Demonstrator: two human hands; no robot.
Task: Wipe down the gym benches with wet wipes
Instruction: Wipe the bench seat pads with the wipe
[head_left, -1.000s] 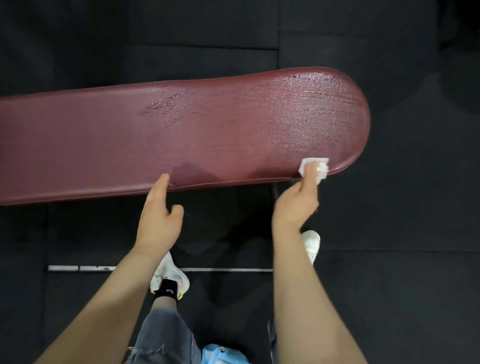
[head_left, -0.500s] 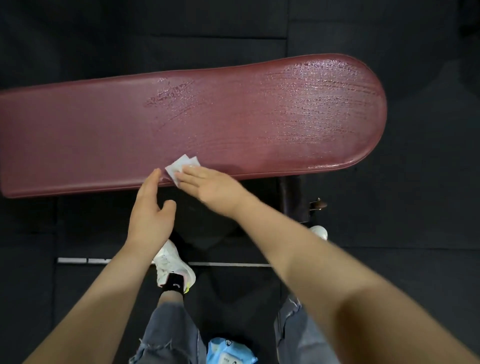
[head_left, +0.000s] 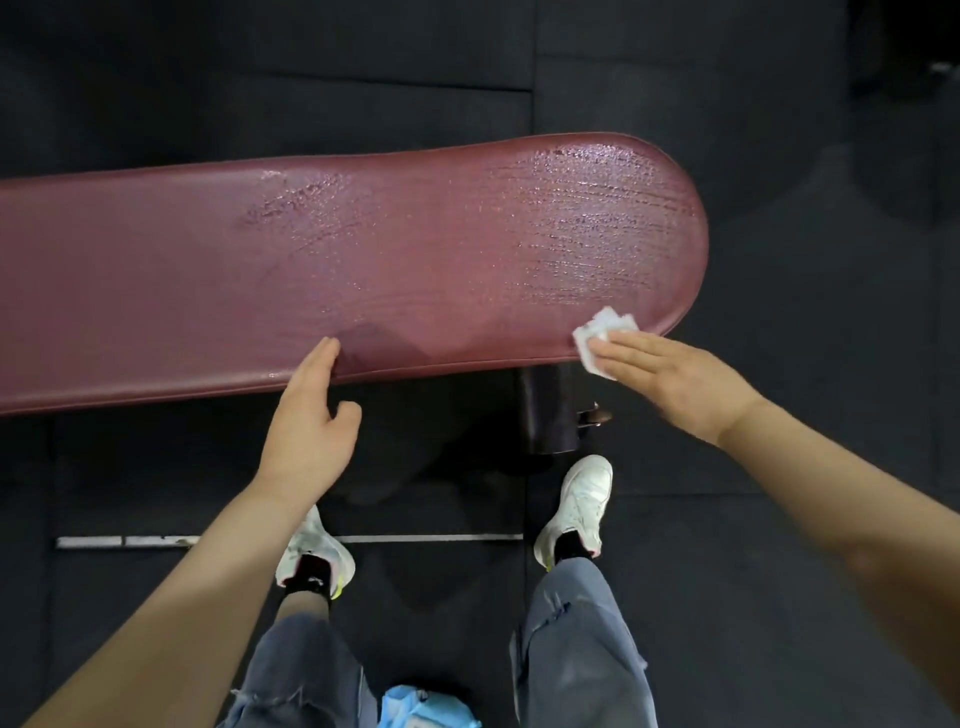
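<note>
We press the white wet wipe with our right hand, fingers flat, onto the surface's near edge by its rounded end | our left hand, fingers straight, rests against that edge | wet streaks across the top.

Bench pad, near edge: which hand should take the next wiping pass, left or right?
Right. The right hand already presses the wet wipe flat on the bench pad at its rounded end. The left hand has no wipe; its fingertips only rest on the near edge.
</note>
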